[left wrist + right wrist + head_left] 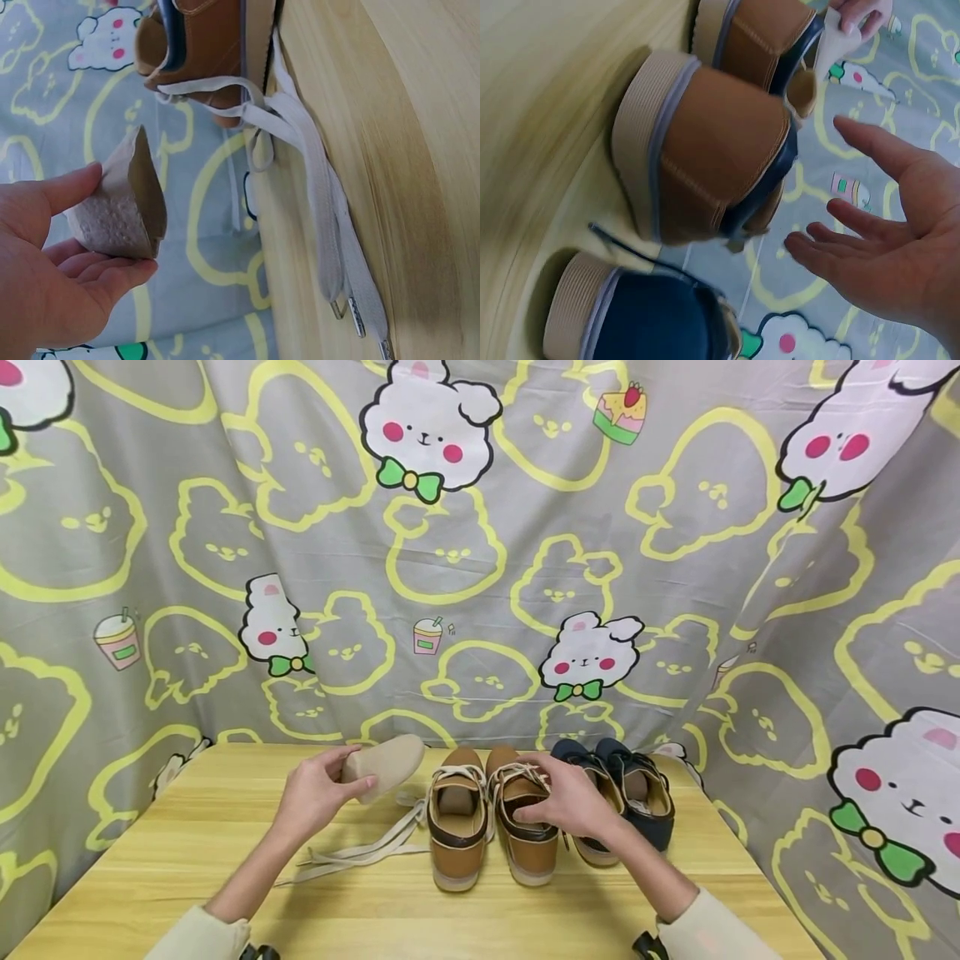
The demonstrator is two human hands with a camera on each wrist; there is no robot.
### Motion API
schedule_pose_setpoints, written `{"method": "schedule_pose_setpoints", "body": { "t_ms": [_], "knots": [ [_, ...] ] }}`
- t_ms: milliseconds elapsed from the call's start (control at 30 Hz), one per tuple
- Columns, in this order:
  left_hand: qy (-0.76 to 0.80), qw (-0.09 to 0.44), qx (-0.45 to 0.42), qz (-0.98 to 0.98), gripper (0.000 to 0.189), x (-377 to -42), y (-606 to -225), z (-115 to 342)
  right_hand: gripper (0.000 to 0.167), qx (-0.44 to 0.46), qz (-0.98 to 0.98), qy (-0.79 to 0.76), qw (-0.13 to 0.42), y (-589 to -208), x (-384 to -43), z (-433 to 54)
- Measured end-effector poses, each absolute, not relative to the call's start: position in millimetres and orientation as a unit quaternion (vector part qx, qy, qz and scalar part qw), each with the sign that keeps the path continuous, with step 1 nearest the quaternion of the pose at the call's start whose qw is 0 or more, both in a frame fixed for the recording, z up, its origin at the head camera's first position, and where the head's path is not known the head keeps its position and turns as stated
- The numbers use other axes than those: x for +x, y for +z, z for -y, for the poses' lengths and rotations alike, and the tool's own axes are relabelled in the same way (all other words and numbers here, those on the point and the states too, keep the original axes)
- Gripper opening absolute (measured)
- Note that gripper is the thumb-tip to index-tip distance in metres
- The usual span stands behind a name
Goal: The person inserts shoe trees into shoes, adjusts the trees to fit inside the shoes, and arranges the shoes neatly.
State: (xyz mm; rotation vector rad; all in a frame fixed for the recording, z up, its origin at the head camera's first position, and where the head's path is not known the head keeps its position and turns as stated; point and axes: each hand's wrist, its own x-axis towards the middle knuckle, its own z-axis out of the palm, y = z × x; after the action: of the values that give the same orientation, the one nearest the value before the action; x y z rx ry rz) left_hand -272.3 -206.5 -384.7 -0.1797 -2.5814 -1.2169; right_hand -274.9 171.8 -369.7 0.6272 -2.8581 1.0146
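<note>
In the head view my left hand (318,789) pinches a beige moulded paper shoe insert (390,764) between thumb and fingers, raised above the table. The left wrist view shows the hollow, bumpy side of this shoe insert (116,202). A pair of brown lace-up shoes stands side by side, heels towards me: the left brown shoe (457,856) and the right brown shoe (531,856). Over the right one hovers my right hand (573,797), fingers spread apart and holding nothing, as the right wrist view of the hand (900,232) also shows.
Long pale laces (367,854) trail across the wooden table (360,918) left of the brown shoes. A pair of dark navy shoes (656,822) stands close on the right, partly behind my right hand. A patterned curtain (465,568) hangs along the table's back edge.
</note>
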Motion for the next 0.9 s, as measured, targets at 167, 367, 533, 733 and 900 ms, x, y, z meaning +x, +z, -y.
{"method": "schedule_pose_setpoints", "body": {
  "t_ms": [167, 367, 533, 733, 900],
  "knots": [
    [-0.418, 0.137, -0.058, 0.896, 0.060, -272, -382, 205, 0.095, 0.191, 0.919, 0.341, -0.044, -377, -280, -187],
    [-0.423, 0.138, -0.066, 0.893, 0.059, -271, -380, 202, 0.105, 0.195, 0.902, 0.367, -0.119, -384, -285, -199],
    [-0.440, 0.133, -0.073, 0.885, 0.058, -270, -379, 198, 0.111, 0.207, 0.886, 0.383, -0.157, -388, -290, -205],
    [-0.446, 0.129, -0.075, 0.883, 0.058, -267, -374, 195, 0.115, 0.202, 0.872, 0.414, -0.164, -391, -289, -207],
    [-0.457, 0.115, -0.081, 0.878, 0.061, -263, -368, 190, 0.114, 0.194, 0.874, 0.418, -0.154, -395, -286, -203]
  ]
}}
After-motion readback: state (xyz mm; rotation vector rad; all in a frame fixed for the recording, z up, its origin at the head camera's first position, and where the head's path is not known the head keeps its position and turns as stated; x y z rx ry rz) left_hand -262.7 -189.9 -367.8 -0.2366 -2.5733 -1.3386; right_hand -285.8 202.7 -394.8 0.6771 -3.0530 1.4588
